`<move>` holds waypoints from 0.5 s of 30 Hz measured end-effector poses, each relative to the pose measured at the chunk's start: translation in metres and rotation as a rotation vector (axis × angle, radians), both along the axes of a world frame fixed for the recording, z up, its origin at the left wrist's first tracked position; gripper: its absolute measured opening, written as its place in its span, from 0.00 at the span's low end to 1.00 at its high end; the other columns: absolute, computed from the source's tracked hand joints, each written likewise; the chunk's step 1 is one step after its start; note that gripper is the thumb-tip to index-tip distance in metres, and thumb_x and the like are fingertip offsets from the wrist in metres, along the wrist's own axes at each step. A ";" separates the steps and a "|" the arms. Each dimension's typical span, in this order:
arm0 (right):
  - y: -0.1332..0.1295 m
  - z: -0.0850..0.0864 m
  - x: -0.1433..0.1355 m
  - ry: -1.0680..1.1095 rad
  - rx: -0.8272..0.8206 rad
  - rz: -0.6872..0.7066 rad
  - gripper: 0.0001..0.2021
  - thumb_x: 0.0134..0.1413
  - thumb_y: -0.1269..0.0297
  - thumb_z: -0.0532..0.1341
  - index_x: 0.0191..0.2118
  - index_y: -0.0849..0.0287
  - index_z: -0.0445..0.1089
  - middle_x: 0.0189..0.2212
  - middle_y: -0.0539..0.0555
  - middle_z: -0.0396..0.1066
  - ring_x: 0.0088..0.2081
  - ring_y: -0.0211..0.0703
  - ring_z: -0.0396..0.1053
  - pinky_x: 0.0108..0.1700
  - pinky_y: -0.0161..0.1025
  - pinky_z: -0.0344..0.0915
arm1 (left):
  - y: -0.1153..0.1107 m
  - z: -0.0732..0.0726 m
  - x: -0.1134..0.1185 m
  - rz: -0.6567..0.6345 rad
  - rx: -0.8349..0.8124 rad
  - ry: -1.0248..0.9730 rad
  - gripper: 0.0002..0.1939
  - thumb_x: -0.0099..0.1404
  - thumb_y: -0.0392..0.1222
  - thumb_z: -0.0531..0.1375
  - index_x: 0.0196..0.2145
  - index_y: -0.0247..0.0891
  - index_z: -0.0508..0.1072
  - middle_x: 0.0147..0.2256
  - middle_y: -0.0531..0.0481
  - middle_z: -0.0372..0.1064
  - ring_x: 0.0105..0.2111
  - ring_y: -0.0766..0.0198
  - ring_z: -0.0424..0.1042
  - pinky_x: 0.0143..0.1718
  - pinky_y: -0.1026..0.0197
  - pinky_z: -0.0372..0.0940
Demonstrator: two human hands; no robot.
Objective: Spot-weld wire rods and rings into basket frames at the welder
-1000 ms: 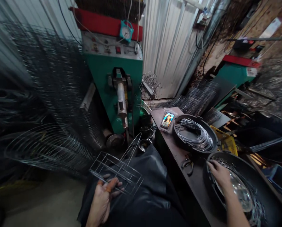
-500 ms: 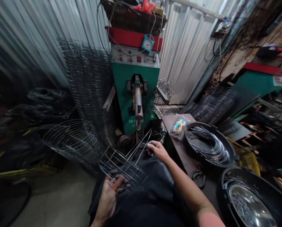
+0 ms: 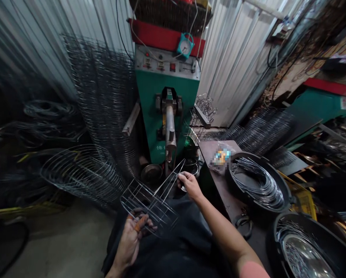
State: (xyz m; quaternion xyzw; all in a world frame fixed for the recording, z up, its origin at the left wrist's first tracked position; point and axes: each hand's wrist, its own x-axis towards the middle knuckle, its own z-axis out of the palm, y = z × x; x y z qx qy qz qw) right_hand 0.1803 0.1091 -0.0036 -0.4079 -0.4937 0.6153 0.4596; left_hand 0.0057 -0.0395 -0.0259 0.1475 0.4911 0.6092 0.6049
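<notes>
My left hand (image 3: 134, 235) is closed on the near left edge of a wire rack (image 3: 154, 200), a grid of crossing metal rods with a curved rim. It has orange wraps on its fingers. From the rack's far side, a long narrow V-shaped wire handle (image 3: 170, 180) rises toward the machine. Beside that handle, my right hand (image 3: 189, 184) pinches a short piece of wire, mostly hidden by the fingers. Just beyond the handle's tip is the metal electrode arm (image 3: 170, 131) of a green spot welder (image 3: 148, 88).
A tall stack of wire racks (image 3: 106, 96) stands left of the welder, with more round-ended racks (image 3: 80, 173) lying nearby. On the right bench (image 3: 216, 181) are a black pan of wire rings (image 3: 256, 185), pliers (image 3: 244, 225) and a metal bowl of short wires (image 3: 306, 255).
My right hand has shifted slightly left, bringing the short wire against or close to the handle. The rack stays in my left hand. The view has moved slightly.
</notes>
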 end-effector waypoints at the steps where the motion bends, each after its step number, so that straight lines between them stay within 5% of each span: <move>1: 0.002 0.001 0.000 0.003 -0.005 0.001 0.15 0.45 0.54 0.61 0.24 0.61 0.63 0.18 0.46 0.61 0.19 0.30 0.57 0.21 0.29 0.53 | 0.002 -0.001 -0.002 -0.004 -0.001 0.006 0.25 0.46 0.44 0.66 0.40 0.41 0.61 0.27 0.56 0.65 0.26 0.64 0.67 0.32 0.54 0.67; 15: 0.034 -0.011 -0.012 0.105 -0.094 0.010 0.14 0.41 0.54 0.64 0.24 0.61 0.63 0.18 0.46 0.62 0.18 0.29 0.57 0.20 0.29 0.54 | 0.029 -0.007 -0.012 -0.035 -0.079 0.008 0.25 0.46 0.45 0.66 0.40 0.40 0.61 0.25 0.56 0.65 0.26 0.64 0.67 0.32 0.54 0.67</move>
